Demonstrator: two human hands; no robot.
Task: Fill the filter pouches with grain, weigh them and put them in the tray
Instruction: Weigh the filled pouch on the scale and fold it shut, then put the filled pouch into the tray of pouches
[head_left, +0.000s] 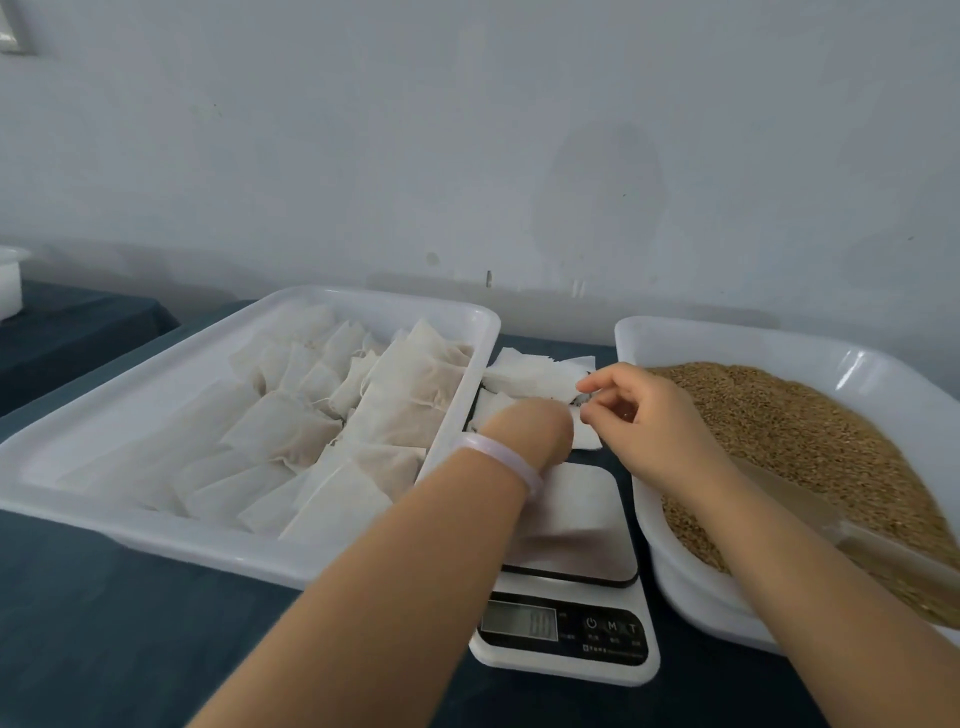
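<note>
A loose stack of empty white filter pouches (535, 376) lies on the dark cloth between the two trays. My left hand (524, 431), with a pale bangle on its wrist, bends down onto the near pouches; its fingers are hidden behind its back. My right hand (644, 415) reaches over from the right, and its thumb and forefinger pinch the edge of an empty pouch (587, 439) beside the left hand. The left white tray (363, 301) holds several filled pouches (395, 395). The right white tray (727, 338) holds brown grain (789, 415).
A white digital scale (571, 660) stands between the trays, under my left forearm, with its display (519, 621) lit. A scoop (841, 525) lies in the grain under my right forearm. A white container (10, 286) sits at the far left. A wall rises close behind.
</note>
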